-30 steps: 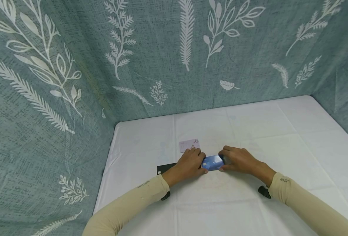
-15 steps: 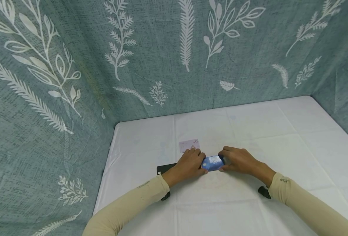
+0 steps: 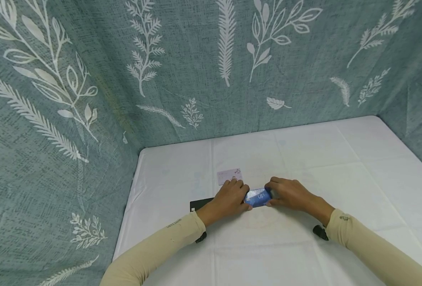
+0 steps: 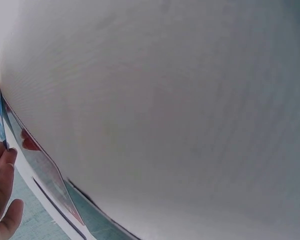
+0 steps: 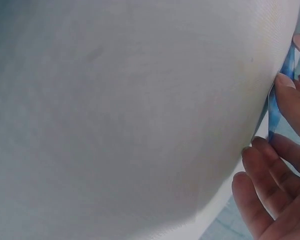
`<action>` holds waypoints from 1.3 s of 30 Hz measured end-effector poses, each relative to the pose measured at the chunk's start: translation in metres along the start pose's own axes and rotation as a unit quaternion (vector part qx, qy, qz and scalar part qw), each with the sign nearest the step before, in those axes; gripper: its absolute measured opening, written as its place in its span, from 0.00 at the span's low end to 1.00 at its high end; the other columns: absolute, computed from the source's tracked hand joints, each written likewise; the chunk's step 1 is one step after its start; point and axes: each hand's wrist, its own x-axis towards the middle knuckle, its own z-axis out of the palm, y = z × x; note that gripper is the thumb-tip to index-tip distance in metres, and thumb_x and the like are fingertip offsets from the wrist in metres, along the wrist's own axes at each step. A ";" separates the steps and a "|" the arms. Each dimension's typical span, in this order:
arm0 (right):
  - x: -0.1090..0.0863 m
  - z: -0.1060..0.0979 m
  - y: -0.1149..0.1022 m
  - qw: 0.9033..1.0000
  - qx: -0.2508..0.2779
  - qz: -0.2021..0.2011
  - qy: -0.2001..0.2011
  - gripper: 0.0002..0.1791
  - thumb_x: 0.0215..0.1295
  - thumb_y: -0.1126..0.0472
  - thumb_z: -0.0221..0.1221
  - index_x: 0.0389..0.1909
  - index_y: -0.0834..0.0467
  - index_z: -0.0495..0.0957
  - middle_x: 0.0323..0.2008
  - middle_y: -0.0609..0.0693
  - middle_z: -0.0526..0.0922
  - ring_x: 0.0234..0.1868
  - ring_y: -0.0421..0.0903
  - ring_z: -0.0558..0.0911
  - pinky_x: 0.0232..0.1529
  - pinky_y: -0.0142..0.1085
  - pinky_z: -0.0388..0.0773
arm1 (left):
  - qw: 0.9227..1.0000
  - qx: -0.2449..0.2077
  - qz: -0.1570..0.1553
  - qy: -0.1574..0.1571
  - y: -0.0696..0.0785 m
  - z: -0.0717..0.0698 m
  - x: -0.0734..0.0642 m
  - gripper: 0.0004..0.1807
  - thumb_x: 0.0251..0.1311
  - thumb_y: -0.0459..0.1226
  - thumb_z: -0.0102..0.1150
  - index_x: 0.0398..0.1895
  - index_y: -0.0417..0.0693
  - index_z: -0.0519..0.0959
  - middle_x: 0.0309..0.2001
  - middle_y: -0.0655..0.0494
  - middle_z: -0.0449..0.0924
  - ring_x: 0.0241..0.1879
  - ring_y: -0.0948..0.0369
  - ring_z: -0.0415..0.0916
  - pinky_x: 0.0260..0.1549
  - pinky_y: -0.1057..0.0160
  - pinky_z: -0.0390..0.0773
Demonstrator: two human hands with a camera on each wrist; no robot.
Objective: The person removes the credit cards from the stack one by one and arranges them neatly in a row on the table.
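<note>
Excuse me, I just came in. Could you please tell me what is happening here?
A person's left hand and right hand hold a blue card marked VIP, one at each end. On the white cloth, a lilac card lies just beyond the left hand, and a black card is partly hidden by that arm.

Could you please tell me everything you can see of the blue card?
The blue card is rectangular and glossy, plastic-looking, with white letters reading VIP and a small pale chip near its left end. A bright sheen covers part of its face. It is held printed side up over the white table, its length running roughly sideways, with the left hand and right hand pinching opposite ends. Those ends are partly hidden.
</note>
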 end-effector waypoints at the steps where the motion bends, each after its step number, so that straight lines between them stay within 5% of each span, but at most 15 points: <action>1: 0.000 0.000 0.000 1.000 0.000 0.001 0.000 0.29 0.48 0.44 0.70 0.46 0.58 0.80 0.36 0.45 0.79 0.30 0.34 0.75 0.28 0.30 0.75 | 1.000 0.003 0.001 0.001 0.000 0.000 0.000 0.29 0.52 0.58 0.63 0.48 0.47 0.77 0.41 0.55 0.77 0.39 0.60 0.70 0.40 0.60 0.70; 39: 0.000 0.000 0.000 1.000 0.002 -0.008 0.008 0.26 0.49 0.47 0.70 0.45 0.59 0.80 0.35 0.46 0.79 0.30 0.34 0.75 0.28 0.31 0.75 | 1.000 0.004 -0.004 -0.009 0.001 -0.002 0.000 0.28 0.53 0.57 0.63 0.50 0.48 0.77 0.43 0.54 0.78 0.41 0.59 0.70 0.42 0.59 0.70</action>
